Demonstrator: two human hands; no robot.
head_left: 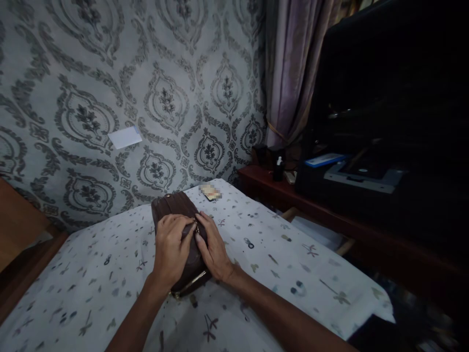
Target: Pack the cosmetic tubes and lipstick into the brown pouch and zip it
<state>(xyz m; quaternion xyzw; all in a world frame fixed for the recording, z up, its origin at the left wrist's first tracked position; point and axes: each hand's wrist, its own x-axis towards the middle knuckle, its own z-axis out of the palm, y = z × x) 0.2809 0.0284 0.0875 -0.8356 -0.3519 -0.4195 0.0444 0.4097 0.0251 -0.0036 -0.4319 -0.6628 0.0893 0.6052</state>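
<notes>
A dark brown leather bag (pixel 178 204) lies on a white patterned sheet (pixel 278 274), with a gold zipper along its near edge and another zipper near its right side. Over the bag's upper middle, my left hand (pixel 171 247) has its thumb and fingertips pinched at the right-side zipper; whatever sits between them is too small to name. My right hand (pixel 214 247) rests against the bag's right edge, thumb and fingers apart on either side of the same zipper.
A small blurred card-like item (pixel 210 192) lies beyond the bag. To the right stand a dark red table (pixel 264 181) with a small bottle (pixel 278 171), a big dark screen (pixel 384 98) and an open drawer (pixel 318 232). Patterned wall behind; brown wooden furniture (pixel 18 225) at left.
</notes>
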